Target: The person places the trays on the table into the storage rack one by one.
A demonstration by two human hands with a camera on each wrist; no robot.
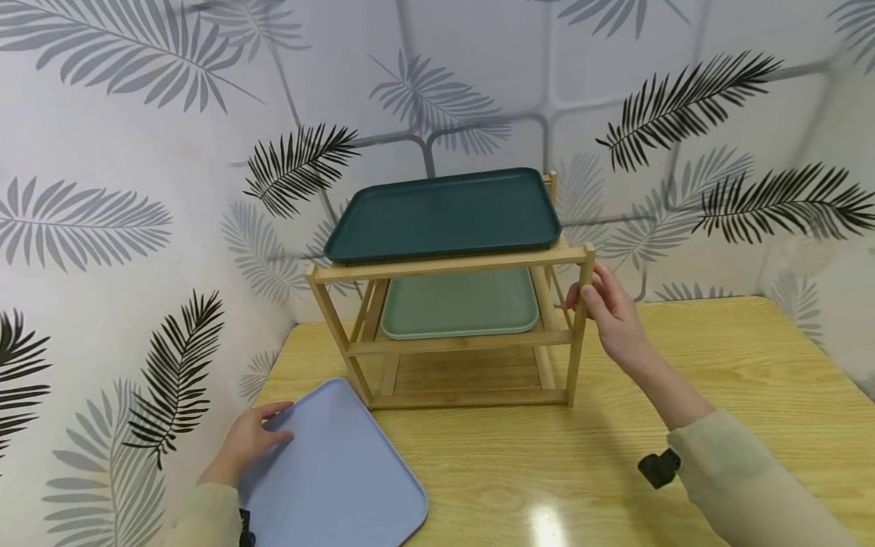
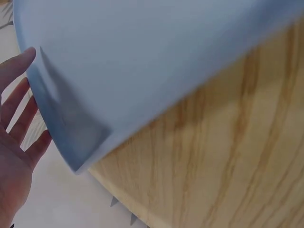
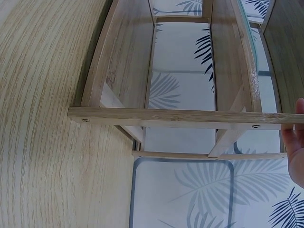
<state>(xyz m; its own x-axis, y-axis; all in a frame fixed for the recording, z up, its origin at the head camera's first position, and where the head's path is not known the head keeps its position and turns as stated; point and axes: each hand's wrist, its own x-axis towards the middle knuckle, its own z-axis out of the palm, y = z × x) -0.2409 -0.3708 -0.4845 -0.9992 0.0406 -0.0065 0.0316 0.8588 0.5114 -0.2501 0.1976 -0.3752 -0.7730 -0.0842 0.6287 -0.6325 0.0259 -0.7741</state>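
A light blue rectangular tray (image 1: 342,463) lies at the left of the table. My left hand (image 1: 249,441) holds its left edge, the thumb over the surface and the other fingers (image 2: 21,111) along the outer rim. To the right, my right hand (image 1: 611,311) grips the upper front right post of a wooden rack (image 1: 458,346), also seen close up in the right wrist view. On the rack's top rests a dark teal tray (image 1: 444,216), slightly tilted. A sage green tray (image 1: 461,304) sits on the tier below.
The wooden table (image 1: 683,425) extends to the right of the rack. Behind it stands a wall (image 1: 478,99) with a leaf pattern, which also runs close along the left side. The rack's bottom shelf (image 1: 472,372) shows bare wood.
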